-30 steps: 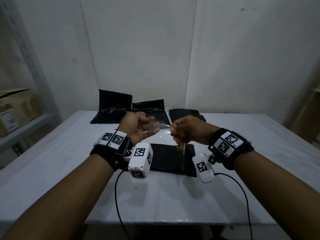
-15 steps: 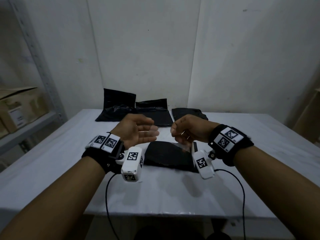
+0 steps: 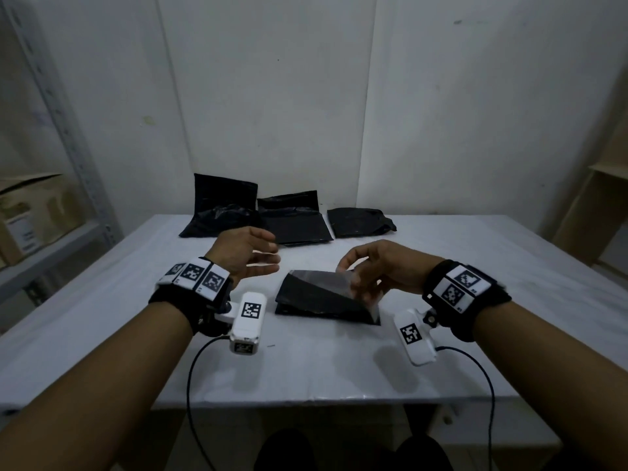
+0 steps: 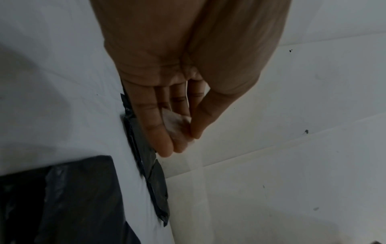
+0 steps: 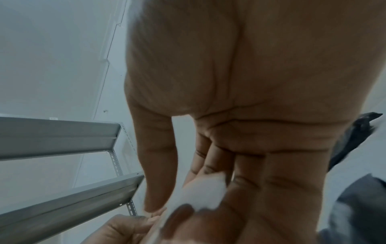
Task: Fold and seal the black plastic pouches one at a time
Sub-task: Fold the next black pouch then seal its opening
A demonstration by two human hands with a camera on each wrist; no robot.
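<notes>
A black plastic pouch [image 3: 316, 297] lies flat on the white table [image 3: 306, 362] between my hands. My right hand [image 3: 353, 280] pinches its flap at the right end and lifts it, grey underside showing. The right wrist view is blurred; the right hand [image 5: 167, 211] has long fingers against the grey pouch [image 5: 355, 214]. My left hand [image 3: 277, 260] hovers left of the pouch, fingers pointing right. In the left wrist view the left hand [image 4: 183, 140] pinches a small crumpled clear strip [image 4: 177, 123] between thumb and fingers, with the pouch [image 4: 62, 198] below it.
Three more black pouches [image 3: 221, 212] [image 3: 292, 219] [image 3: 360, 222] lie along the table's far edge by the wall. A metal shelf [image 3: 51, 232] with a cardboard box [image 3: 27, 212] stands at the left, a wooden shelf [image 3: 605, 215] at the right. Cables hang from both wrists.
Both hands held a clear strip stretched between them above the pouch. They have parted: the left keeps the strip, the right has dropped to the pouch and raised its flap.
</notes>
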